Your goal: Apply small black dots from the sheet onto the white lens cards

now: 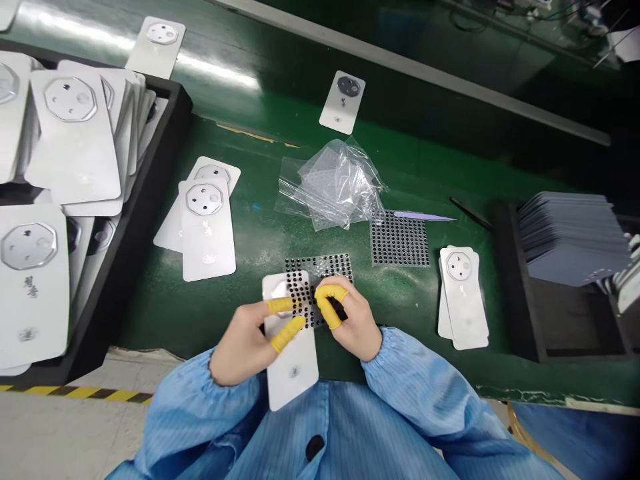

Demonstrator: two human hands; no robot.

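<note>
The white plate was a flat, rounded rectangle with a raised octagonal ring near its far end and small grey marks lower down. It was held just above the near edge of the green tabletop, close to the person's chest. Its far end was partly covered by a clear sheet of black dots set in tidy rows. The left hand pinched the plate by its left edge between two fingers in yellow caps. The right hand, also yellow-capped, was closed on a small black piece at the sheet's near edge; what that piece was could not be told. A second dotted sheet lay further right, beside crumpled clear bags. Two overlapping plates lay to the left, a small stack of plates to the right, and a black tray heaped with more plates stood at the far left.
</note>
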